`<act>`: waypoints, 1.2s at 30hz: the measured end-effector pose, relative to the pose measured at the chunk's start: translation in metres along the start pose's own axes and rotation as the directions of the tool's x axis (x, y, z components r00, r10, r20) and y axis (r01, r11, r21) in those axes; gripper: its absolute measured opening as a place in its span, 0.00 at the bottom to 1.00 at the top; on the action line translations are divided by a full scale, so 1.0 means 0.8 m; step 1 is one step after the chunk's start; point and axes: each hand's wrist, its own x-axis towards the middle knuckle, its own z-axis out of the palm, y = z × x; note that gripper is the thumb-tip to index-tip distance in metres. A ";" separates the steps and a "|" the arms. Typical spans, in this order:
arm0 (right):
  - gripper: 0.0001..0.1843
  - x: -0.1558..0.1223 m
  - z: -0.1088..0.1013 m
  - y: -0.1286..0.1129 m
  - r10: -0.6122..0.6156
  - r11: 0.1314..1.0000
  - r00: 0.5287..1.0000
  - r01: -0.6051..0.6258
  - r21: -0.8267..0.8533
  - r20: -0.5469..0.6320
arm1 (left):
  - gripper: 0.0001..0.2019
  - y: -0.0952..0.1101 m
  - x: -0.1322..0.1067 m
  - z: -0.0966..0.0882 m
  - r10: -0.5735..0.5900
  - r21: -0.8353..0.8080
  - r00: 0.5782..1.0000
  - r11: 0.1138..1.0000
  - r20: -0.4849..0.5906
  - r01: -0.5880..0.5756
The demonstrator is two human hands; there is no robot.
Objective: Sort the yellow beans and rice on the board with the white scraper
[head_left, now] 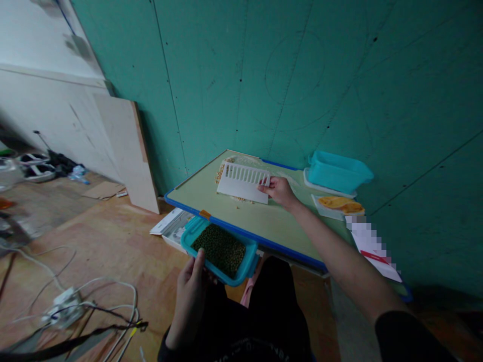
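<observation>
My left hand (194, 276) is closed on the near left rim of a turquoise plastic container (240, 280), below the table's front edge. Small dark green beans (217, 246), with some paler ones at the right end, lie inside it. With thumb and fingers, my right hand (279, 192) grips the right end of a flat white slotted scraper (241, 190). It is held over the tabletop, with its row of slots on the far side. Pale yellowish beans (219, 173) lie behind its left end, and a few more (241, 199) show along its near edge.
The pale green table (290, 229) has a blue edge and stands against a green wall. On its right are a turquoise bin (337, 173), an orange-yellow item (341, 204) on a white tray, and a paper (373, 246). Cables and a power strip (66, 306) lie on the floor.
</observation>
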 end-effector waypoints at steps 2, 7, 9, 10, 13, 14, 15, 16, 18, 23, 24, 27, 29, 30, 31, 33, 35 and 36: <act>0.24 -0.001 0.000 -0.001 0.005 1.000 1.000 -0.005 0.003 0.013 | 0.20 0.001 -0.001 0.001 -0.007 -0.011 1.000 1.000 -0.001 0.007; 0.25 -0.004 0.001 -0.006 0.024 0.999 1.000 -0.025 0.027 0.017 | 0.20 0.006 -0.005 0.004 -0.017 -0.001 0.999 1.000 -0.033 0.017; 0.25 -0.006 0.003 -0.009 0.032 0.999 0.999 -0.033 0.039 0.024 | 0.20 0.005 -0.004 0.003 -0.021 0.008 0.999 1.000 -0.038 0.022; 0.25 -0.007 0.003 -0.010 0.036 0.998 0.999 -0.037 0.042 0.030 | 0.20 0.005 -0.003 0.003 -0.021 0.013 0.999 1.000 -0.033 0.021; 0.24 -0.009 0.006 -0.014 0.052 0.998 0.997 -0.054 0.038 0.049 | 0.20 0.001 -0.001 0.001 -0.017 0.022 1.000 1.000 -0.016 0.017; 0.24 -0.010 0.007 -0.016 0.058 0.998 0.997 -0.060 0.037 0.056 | 0.20 0.000 -0.001 0.000 -0.015 0.023 1.000 1.000 -0.015 0.016; 0.25 -0.011 0.007 -0.016 0.060 0.997 0.996 -0.063 0.036 0.063 | 0.21 -0.002 0.000 -0.001 -0.012 0.024 1.000 1.000 -0.017 0.013; 0.25 -0.012 0.008 -0.017 0.061 0.997 0.996 -0.063 0.033 0.070 | 0.21 -0.003 0.001 -0.002 -0.008 0.025 1.000 1.000 -0.018 0.009; 0.25 -0.013 0.010 -0.018 0.051 0.998 0.995 -0.053 0.024 0.082 | 0.21 -0.006 0.001 -0.002 0.001 0.018 1.000 1.000 -0.017 0.000; 0.24 -0.017 0.014 -0.021 0.008 1.000 0.994 -0.009 0.006 0.106 | 0.22 -0.010 0.000 -0.001 0.011 -0.019 1.000 1.000 -0.022 -0.011; 0.24 -0.018 0.015 -0.022 0.003 1.000 0.994 -0.004 0.007 0.110 | 0.22 -0.010 0.000 0.000 0.012 -0.026 1.000 1.000 -0.022 -0.012; 0.24 -0.020 0.018 -0.023 -0.008 1.000 0.992 0.007 0.008 0.127 | 0.21 -0.009 -0.002 0.001 0.001 -0.039 1.000 0.999 -0.015 -0.001; 0.25 -0.022 0.021 -0.024 -0.017 1.000 0.990 0.016 0.012 0.139 | 0.21 -0.008 -0.003 0.001 -0.010 -0.018 1.000 1.000 -0.021 0.009; 0.25 -0.022 0.022 -0.024 -0.021 1.000 0.989 0.019 0.015 0.143 | 0.21 -0.007 -0.004 0.002 -0.013 -0.004 1.000 1.000 -0.026 0.013; 0.25 -0.023 0.022 -0.024 -0.022 1.000 0.989 0.020 0.019 0.147 | 0.21 -0.006 -0.004 0.002 -0.015 0.002 0.999 1.000 -0.032 0.015; 0.25 -0.024 0.024 -0.025 -0.019 1.000 0.988 0.016 0.021 0.153 | 0.21 -0.005 -0.005 0.003 -0.019 -0.012 0.999 1.000 -0.034 0.019; 0.24 -0.026 0.025 -0.027 -0.013 1.000 0.987 0.011 0.013 0.158 | 0.21 -0.003 -0.006 0.004 -0.018 -0.032 0.999 0.999 -0.030 0.017; 0.24 -0.027 0.026 -0.028 -0.012 1.000 0.987 0.011 0.007 0.161 | 0.22 -0.002 -0.006 0.005 -0.017 -0.034 0.999 0.999 -0.030 0.016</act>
